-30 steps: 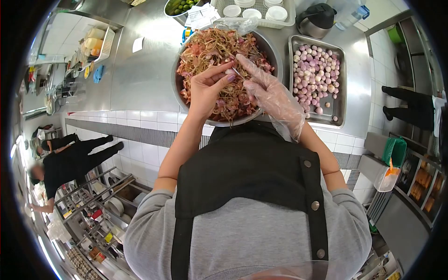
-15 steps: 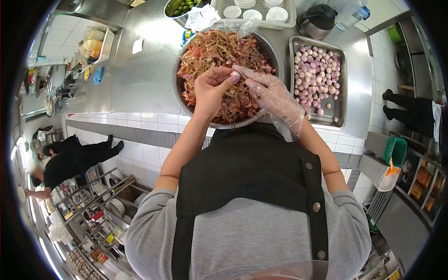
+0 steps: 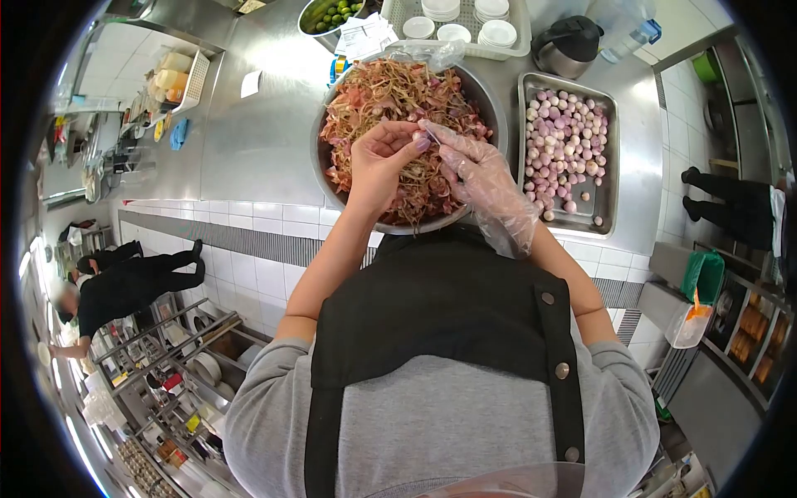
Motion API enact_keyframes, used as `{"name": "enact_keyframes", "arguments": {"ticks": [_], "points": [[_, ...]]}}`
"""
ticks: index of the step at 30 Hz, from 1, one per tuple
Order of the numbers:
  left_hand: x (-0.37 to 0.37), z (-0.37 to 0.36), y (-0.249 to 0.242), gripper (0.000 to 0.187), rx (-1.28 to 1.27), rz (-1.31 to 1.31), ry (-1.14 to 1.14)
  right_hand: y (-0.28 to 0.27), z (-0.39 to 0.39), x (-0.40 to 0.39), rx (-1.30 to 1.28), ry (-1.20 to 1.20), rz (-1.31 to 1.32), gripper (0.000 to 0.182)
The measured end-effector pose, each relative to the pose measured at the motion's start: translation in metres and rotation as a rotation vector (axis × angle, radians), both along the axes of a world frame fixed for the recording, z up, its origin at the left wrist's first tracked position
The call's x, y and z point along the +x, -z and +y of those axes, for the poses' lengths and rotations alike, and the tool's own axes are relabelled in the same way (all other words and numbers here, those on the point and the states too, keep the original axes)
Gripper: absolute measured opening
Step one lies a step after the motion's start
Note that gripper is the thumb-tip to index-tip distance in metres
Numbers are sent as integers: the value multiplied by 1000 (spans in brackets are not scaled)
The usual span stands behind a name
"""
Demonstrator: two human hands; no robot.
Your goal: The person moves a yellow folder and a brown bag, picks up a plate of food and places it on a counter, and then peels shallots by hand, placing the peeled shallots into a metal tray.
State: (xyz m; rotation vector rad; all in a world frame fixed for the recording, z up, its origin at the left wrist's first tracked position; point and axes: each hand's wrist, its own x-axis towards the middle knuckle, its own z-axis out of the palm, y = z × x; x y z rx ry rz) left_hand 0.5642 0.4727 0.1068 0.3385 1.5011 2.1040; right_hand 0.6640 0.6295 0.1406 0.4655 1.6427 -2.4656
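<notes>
Over a large metal bowl (image 3: 501, 108) heaped with shallot skins and dry tops (image 3: 390, 91), both my hands meet. My bare left hand (image 3: 383, 162) is closed in a pinch on a small shallot (image 3: 420, 135), mostly covered by the fingers. My right hand (image 3: 480, 170), in a clear plastic glove, is closed around what looks like a small knife (image 3: 432, 133); only a thin sliver of it shows against the shallot. To the right, peeled shallots (image 3: 564, 141) lie in a rectangular metal tray (image 3: 613, 166).
Behind the bowl stand a basket (image 3: 519, 33) of small white dishes, papers (image 3: 365, 37) and a bowl of green limes (image 3: 332, 15). A dark-lidded jug (image 3: 567, 43) and a clear plastic bottle (image 3: 631, 40) are at the back right. People in black stand at far left and right.
My hands stay together over the bowl, with the fingers shifting slightly at the shallot. The whole view has tilted a little. A person at the left has moved their legs.
</notes>
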Motion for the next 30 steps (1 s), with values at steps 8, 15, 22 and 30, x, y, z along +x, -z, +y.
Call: {"name": "enact_keyframes", "arguments": {"ticks": [8, 15, 22, 30], "points": [[1, 0, -1, 25, -66, 8, 3, 11, 8, -4, -52, 39, -99, 43], [1, -2, 1, 25, -39, 16, -9, 10, 2, 10, -61, -30, 69, 47], [9, 4, 6, 19, -70, 41, -77, 29, 2, 2, 26, -39, 84, 42], [10, 5, 6, 27, -10, 18, -117, 20, 6, 2, -366, -3, -78, 37]]}}
